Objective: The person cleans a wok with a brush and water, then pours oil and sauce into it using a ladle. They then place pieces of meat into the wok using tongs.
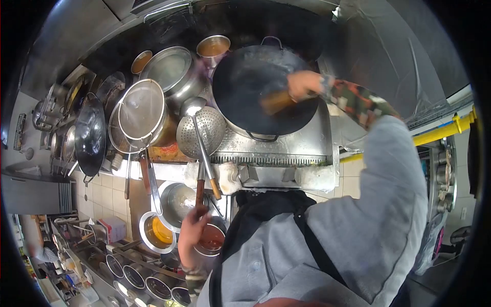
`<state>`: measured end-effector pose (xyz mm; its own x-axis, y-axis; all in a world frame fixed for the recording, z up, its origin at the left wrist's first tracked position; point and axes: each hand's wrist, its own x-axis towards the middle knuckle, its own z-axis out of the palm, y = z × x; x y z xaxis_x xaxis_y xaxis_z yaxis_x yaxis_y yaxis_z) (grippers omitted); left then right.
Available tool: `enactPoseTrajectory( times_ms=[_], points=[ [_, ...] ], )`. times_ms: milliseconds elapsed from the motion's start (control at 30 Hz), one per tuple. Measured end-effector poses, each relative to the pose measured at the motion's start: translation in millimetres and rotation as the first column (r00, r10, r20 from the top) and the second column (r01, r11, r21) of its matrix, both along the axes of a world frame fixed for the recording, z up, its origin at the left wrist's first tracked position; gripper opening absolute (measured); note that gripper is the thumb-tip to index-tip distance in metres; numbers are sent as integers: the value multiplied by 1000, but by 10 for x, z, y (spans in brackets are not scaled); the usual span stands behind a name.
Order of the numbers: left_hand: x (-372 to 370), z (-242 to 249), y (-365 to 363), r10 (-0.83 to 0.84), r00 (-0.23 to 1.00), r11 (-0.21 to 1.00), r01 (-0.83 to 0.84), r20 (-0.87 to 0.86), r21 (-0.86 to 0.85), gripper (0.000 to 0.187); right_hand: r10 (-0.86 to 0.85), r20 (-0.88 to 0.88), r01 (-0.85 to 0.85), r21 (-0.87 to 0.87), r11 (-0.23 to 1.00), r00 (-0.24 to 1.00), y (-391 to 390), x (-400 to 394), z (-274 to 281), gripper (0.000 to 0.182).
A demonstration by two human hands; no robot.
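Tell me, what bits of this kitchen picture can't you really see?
- Head view: the brown wooden tool in the right hand is motion-blurred over the big black wok; its working end cannot be made out.
- The left hand covers part of the small steel bowl of red sauce.
- The row of small steel tubs is too small and edge-warped to read contents.
- The person's grey hoodie hides the floor.

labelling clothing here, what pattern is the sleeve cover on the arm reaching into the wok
A camouflage-style patchwork of red, orange and dark green on the sleeve cover, seen in the head view.
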<state>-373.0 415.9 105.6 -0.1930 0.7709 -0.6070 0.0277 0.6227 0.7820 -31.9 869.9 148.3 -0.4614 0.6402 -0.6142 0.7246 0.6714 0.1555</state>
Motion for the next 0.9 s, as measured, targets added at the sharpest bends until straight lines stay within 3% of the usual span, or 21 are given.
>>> enactPoseTrajectory(
  times_ms=[67, 100, 133, 200, 267, 300, 367, 400, 467, 533, 600, 633, 667, 733, 800, 833, 900],
  points=[
    [145, 173, 269, -164, 983, 970, 176, -78, 168, 36, -155, -181, 159, 8, 987, 971, 535, -251, -405, 35],
    [200, 235, 315, -163, 987, 969, 159, 7, 188, 34, -318, -467, 349, -23, 937, 825, 169, -309, -39, 37],
    [168, 211, 248, -163, 987, 970, 159, 6, 186, 34, -319, -468, 348, -26, 937, 824, 22, -276, 108, 37],
    [26, 108, 79, -203, 977, 953, 183, 62, 242, 31, -419, -211, 372, -228, 900, 883, -128, -223, 287, 31],
    [26, 18, 69, -150, 988, 972, 142, 27, 187, 32, -377, -189, 333, -229, 915, 907, -270, -263, 520, 28],
    [27, 22, 28, -112, 994, 986, 113, -13, 127, 32, -321, -155, 307, -109, 946, 934, -348, -366, 593, 27],
    [76, 47, 133, -153, 987, 978, 159, -53, 138, 33, -408, -289, 387, -129, 913, 866, 29, -277, 201, 24],
    [107, 74, 190, -191, 978, 969, 202, -89, 142, 33, -530, -257, 457, -295, 839, 808, 125, -238, 238, 22],
    [122, 135, 260, -233, 968, 959, 245, -91, 144, 36, -603, -218, 491, -407, 771, 767, 268, -108, 143, 18],
    [77, 135, 232, -252, 965, 960, 259, -78, 105, 37, -567, -156, 491, -353, 797, 808, 2, -99, 358, 20],
    [122, 78, 334, -228, 973, 964, 229, -26, 135, 38, -224, -237, 219, -48, 975, 945, -431, -176, 599, 23],
    [172, 73, 347, -206, 978, 969, 200, 30, 147, 39, -426, -173, 407, -133, 904, 888, -385, -244, 624, 29],
    [210, 82, 385, -206, 978, 970, 201, 29, 137, 39, -603, -225, 566, -208, 797, 766, -172, -224, 385, 31],
    [384, 199, 553, -356, 926, 916, 372, -121, 150, 37, -200, -483, 301, 141, 943, 852, 214, -155, -206, 34],
    [415, 216, 559, -330, 943, 927, 333, -45, 174, 35, -473, -524, 489, -119, 864, 708, -157, -240, -63, 38],
    [388, 219, 522, -329, 944, 927, 322, 2, 193, 36, -448, -511, 428, -164, 889, 734, -51, -213, -281, 38],
    [326, 193, 515, -341, 937, 927, 322, 74, 193, 38, -255, -550, 227, -119, 967, 796, -68, 11, -61, 34]
  ],
)
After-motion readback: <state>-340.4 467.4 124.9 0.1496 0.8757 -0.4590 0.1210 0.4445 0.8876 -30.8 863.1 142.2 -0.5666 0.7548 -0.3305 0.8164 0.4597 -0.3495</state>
